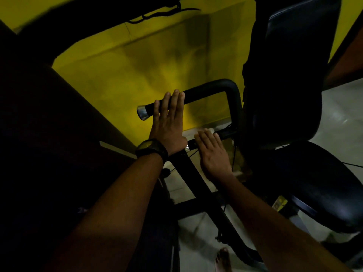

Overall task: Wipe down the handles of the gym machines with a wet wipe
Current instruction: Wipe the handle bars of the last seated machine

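The dim gym machine fills the right side, its black backrest pad (294, 75) standing above the black seat pad (314, 183), with a yellow wall (137, 65) behind and a pale floor (343, 105) below. A black frame bar (196, 183) runs up between the forearms. The upper handle (212, 87), a bent black tube, reaches left to a chrome end cap (142, 112). The left hand (169, 124) lies flat across it near that cap, fingers straight and together, gripping nothing, with a dark wristwatch (151, 149) on the wrist. The right hand (212, 154) sits lower and just beside the left, its fingers laid out over the lower handle (225, 133), pressing the wet wipe (208, 131) onto it. Only a white edge of the wipe shows past the fingertips, the thumb is hidden, and the left side of the frame is too dark to read.
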A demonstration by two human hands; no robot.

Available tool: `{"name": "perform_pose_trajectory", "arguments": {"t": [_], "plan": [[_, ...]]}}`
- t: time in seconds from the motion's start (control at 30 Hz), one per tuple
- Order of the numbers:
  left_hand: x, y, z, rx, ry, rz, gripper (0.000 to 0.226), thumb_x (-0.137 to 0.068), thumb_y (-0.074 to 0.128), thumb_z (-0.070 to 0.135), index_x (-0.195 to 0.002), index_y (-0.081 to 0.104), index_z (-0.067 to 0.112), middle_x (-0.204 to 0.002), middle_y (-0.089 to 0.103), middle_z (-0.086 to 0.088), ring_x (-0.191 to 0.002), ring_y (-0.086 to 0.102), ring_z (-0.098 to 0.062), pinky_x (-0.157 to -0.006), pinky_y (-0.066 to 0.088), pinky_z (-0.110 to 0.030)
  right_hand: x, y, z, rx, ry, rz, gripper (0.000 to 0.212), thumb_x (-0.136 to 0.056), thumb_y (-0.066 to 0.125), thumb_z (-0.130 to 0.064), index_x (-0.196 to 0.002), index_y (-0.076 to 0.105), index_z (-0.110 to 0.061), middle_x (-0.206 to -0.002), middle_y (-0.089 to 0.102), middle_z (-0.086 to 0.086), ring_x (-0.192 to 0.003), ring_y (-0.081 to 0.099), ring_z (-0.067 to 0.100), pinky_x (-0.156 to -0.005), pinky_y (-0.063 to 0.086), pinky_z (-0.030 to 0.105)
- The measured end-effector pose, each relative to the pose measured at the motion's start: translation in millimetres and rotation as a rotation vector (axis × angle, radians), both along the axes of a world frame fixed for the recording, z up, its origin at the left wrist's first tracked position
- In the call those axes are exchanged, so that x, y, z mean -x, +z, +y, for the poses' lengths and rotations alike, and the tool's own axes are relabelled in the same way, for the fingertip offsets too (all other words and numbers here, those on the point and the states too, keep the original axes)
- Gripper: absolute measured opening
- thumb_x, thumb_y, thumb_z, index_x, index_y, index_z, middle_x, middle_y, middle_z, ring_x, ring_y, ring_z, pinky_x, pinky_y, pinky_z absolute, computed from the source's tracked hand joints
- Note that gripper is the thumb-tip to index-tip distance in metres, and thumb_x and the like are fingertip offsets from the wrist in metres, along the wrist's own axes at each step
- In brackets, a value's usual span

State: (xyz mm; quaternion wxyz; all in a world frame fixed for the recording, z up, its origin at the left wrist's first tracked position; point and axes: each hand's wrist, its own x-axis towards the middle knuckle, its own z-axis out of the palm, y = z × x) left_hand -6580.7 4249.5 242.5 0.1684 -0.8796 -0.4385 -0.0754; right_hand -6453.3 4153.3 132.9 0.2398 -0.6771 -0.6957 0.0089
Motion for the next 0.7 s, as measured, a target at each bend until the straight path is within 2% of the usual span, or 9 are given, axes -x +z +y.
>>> {"name": "perform_pose_trajectory", "arguments": {"t": [0.07, 0.2, 0.37, 0.43, 0.5, 0.53, 0.57, 0.67, 0.7], "plan": [[0.5, 1.3, 0.1, 0.001, -0.007, 0.024, 0.129, -0.055, 0.079, 0.024, -0.158, 0.003, 0.009, -0.167, 0.011, -0.012, -0.154, 0.008, -0.033, -0.124, 0.007, -0.052, 0.4, 1.1, 0.0, 0.031, -0.019, -0.014, 0.061, -0.088, 0.028, -0.012, -0.145, 0.045, 0.001, -0.151, 0.043, 0.021, -0.145, 0.035, 0.035, -0.123, 0.013, 0.044], [-0.2, 0.5, 0.0, -0.015, 0.005, 0.04, 0.13, -0.056, 0.08, 0.025, -0.157, 0.001, 0.009, -0.167, 0.01, -0.013, -0.154, 0.008, -0.033, -0.123, 0.006, -0.051, -3.6, 15.4, 21.5, 0.052, -0.064, 0.021, 0.057, -0.089, 0.027, -0.016, -0.134, 0.055, 0.004, -0.137, 0.057, 0.024, -0.133, 0.049, 0.038, -0.117, 0.026, 0.048], [-0.2, -1.4, -0.2, -0.044, 0.001, 0.041, 0.127, -0.055, 0.077, 0.024, -0.158, 0.004, 0.009, -0.167, 0.011, -0.013, -0.154, 0.009, -0.033, -0.124, 0.005, -0.052, -5.1, -3.0, -11.5, 0.029, -0.009, -0.043, 0.063, -0.09, 0.028, -0.013, -0.152, 0.034, -0.003, -0.16, 0.03, 0.017, -0.15, 0.022, 0.032, -0.124, 0.01, 0.043], [-0.8, -3.5, 1.3, -0.078, 0.011, 0.042, 0.125, -0.056, 0.076, 0.024, -0.158, 0.005, 0.008, -0.166, 0.014, -0.013, -0.153, 0.013, -0.033, -0.124, 0.009, -0.052, -10.7, 8.6, 7.8, 0.041, -0.021, -0.026, 0.058, -0.088, 0.032, -0.014, -0.143, 0.048, -0.002, -0.146, 0.049, 0.02, -0.139, 0.043, 0.035, -0.12, 0.025, 0.045], [-2.2, -4.2, 1.9, -0.108, 0.022, 0.047, 0.124, -0.056, 0.075, 0.025, -0.158, 0.008, 0.008, -0.165, 0.018, -0.014, -0.152, 0.017, -0.033, -0.123, 0.013, -0.053, -16.4, 29.4, 29.8, 0.115, -0.067, 0.029, 0.036, -0.09, 0.041, -0.015, -0.119, 0.062, -0.007, -0.113, 0.066, 0.016, -0.109, 0.061, 0.035, -0.099, 0.045, 0.041], [-2.0, -4.0, 1.4, -0.102, 0.02, 0.05, 0.125, -0.054, 0.075, 0.026, -0.158, 0.008, 0.008, -0.165, 0.018, -0.014, -0.152, 0.018, -0.033, -0.123, 0.013, -0.053, -16.3, 35.3, 31.2, 0.131, -0.085, 0.042, 0.024, -0.09, 0.045, -0.014, -0.106, 0.062, -0.01, -0.1, 0.067, 0.012, -0.096, 0.062, 0.033, -0.089, 0.045, 0.038], [-1.1, -3.5, 1.4, -0.092, 0.011, 0.049, 0.126, -0.052, 0.075, 0.025, -0.158, 0.007, 0.008, -0.165, 0.018, -0.014, -0.152, 0.017, -0.033, -0.123, 0.012, -0.053, -14.5, 35.3, 28.6, 0.106, -0.098, 0.061, 0.017, -0.089, 0.047, -0.013, -0.099, 0.061, -0.011, -0.094, 0.065, 0.011, -0.092, 0.061, 0.033, -0.087, 0.044, 0.038], [1.2, -1.3, 1.1, -0.072, -0.019, 0.045, 0.128, -0.051, 0.074, 0.023, -0.158, 0.006, 0.008, -0.166, 0.014, -0.013, -0.153, 0.013, -0.033, -0.124, 0.007, -0.052, -5.7, 16.6, 11.0, 0.017, -0.134, 0.003, 0.024, -0.092, 0.046, -0.013, -0.109, 0.061, -0.004, -0.111, 0.063, 0.018, -0.11, 0.057, 0.036, -0.111, 0.036, 0.048], [0.9, -1.5, 1.9, -0.07, -0.019, 0.045, 0.127, -0.051, 0.073, 0.023, -0.158, 0.007, 0.007, -0.166, 0.014, -0.014, -0.153, 0.013, -0.033, -0.123, 0.008, -0.053, -4.9, 12.2, 10.6, -0.004, -0.125, -0.016, 0.026, -0.095, 0.045, -0.015, -0.111, 0.061, -0.003, -0.113, 0.062, 0.019, -0.113, 0.056, 0.037, -0.113, 0.034, 0.05]]}}
